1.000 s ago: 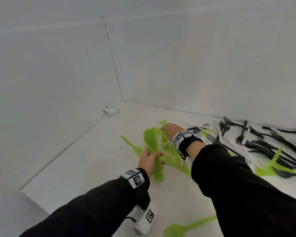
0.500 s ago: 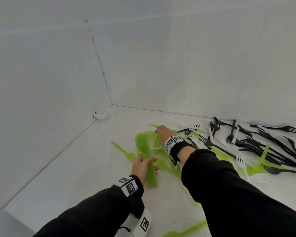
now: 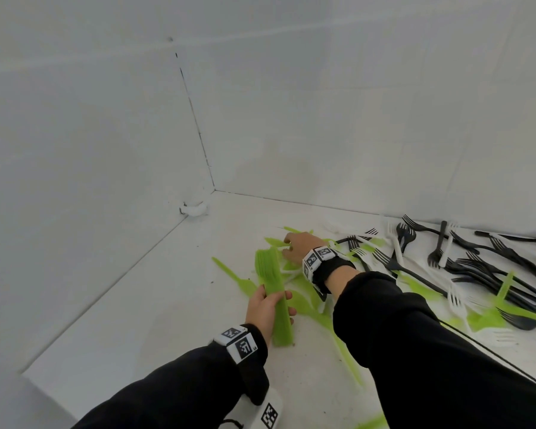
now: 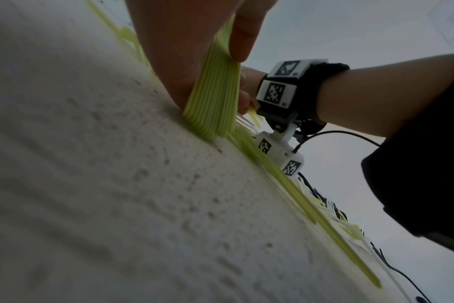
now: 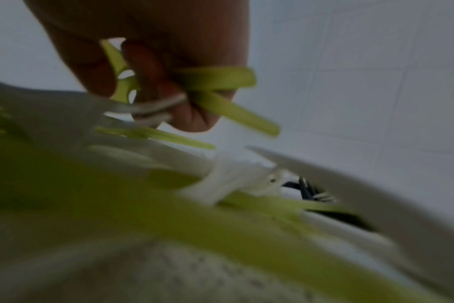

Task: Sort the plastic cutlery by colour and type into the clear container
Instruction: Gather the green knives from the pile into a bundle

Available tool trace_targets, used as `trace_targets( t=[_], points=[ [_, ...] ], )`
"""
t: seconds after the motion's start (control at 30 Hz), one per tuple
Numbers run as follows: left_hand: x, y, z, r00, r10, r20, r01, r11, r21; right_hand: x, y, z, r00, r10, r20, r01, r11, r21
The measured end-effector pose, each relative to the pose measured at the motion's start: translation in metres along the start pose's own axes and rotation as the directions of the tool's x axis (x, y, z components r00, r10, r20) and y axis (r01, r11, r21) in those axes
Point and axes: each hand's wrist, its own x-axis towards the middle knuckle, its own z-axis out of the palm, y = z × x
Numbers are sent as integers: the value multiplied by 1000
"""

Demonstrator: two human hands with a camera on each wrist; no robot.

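White tabletop (image 3: 155, 317), left hand (image 3: 265, 309) gripping ribbed green stack (image 3: 274, 294), right hand (image 3: 299, 246) pinching green pieces (image 5: 215, 80)

A thick stack of lime-green plastic cutlery (image 3: 274, 297) stood nearly upright, its lower end touching the white bench (image 3: 143, 308). Just right of that stack, loose green pieces (image 3: 307, 300) lay scattered flat. Farther right, black plastic forks (image 3: 489, 267) and white plastic forks (image 3: 455, 297) lay jumbled, overlapping.

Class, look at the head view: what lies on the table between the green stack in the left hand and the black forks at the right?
Loose green cutlery, white forks and the right hand, seen in the head view.
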Motion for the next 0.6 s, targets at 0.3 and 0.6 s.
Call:
trace_targets(
  t=[0.3,0.6],
  points=[
    [-2,-1,3,1000,14,15,-14,1000,13,3,-2,-1,999,31,-37,-30,999,21],
    [-12,-4,12,998,33,46,-34,999,25,-45,-1,-66,885,234,-401,108,737,667]
  ],
)
